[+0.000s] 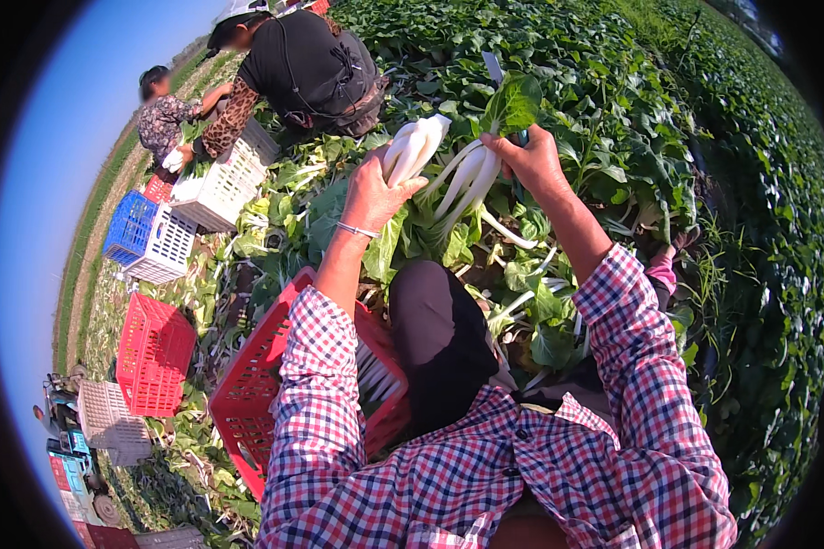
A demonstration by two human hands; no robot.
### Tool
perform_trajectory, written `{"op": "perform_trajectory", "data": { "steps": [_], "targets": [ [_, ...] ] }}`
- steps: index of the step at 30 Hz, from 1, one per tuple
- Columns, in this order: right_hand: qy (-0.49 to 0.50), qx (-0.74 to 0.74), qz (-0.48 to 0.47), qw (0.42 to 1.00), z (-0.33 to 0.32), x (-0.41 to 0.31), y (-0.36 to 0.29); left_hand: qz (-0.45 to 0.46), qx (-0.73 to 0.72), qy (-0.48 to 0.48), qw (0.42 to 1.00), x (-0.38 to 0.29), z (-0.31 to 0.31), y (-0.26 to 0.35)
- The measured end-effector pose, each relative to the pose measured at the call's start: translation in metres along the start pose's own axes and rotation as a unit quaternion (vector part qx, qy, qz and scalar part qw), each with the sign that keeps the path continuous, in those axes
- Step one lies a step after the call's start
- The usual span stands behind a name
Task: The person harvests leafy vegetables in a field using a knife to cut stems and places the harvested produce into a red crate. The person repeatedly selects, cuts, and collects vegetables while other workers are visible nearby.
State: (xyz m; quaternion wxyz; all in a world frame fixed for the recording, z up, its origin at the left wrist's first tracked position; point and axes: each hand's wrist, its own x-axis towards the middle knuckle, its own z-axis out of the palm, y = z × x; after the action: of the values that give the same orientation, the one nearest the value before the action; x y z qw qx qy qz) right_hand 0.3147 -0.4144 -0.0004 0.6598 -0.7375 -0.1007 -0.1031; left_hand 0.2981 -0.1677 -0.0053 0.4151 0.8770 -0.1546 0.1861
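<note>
My left hand (379, 184) grips a head of bok choy (417, 145), its thick white stalks pointing up and away from me and its green leaves (384, 247) hanging below. To its right, my right hand (532, 161) pinches a few loose bok choy stalks (470, 175) with a green leaf (515, 103) on top. A knife (492, 67) is in the same hand; its flat blade sticks up behind the leaf, and the handle is mostly hidden by the fingers. Beside my bent left leg stands a red plastic crate (244, 394) with white-stalked vegetables (378, 370) in it, partly covered by my sleeve.
Cut stalks and leaves (529, 302) litter the ground before me. Uncut leafy plants (590, 89) grow ahead and right. At left are a red crate (154, 353), white crates (216, 182) and a blue crate (130, 226). Two people (309, 68) work nearby; a vehicle (75, 473) stands farther off.
</note>
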Motion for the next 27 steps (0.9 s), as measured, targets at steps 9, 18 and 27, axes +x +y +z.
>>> {"op": "perform_trajectory", "data": {
  "steps": [9, 18, 27],
  "targets": [
    [-0.039, 0.031, 0.037, 0.998, 0.034, 0.012, -0.026, 0.018, -0.077, 0.076, 0.994, -0.021, 0.049, -0.003],
    [-0.074, 0.072, 0.177, 0.979, 0.016, -0.031, 0.031, -0.058, -0.375, 0.157, 0.912, -0.024, 0.016, -0.046],
    [-0.112, 0.131, 0.251, 0.953, 0.048, -0.092, 0.082, -0.080, -0.454, 0.252, 0.851, -0.035, -0.008, -0.061]
  ]
}}
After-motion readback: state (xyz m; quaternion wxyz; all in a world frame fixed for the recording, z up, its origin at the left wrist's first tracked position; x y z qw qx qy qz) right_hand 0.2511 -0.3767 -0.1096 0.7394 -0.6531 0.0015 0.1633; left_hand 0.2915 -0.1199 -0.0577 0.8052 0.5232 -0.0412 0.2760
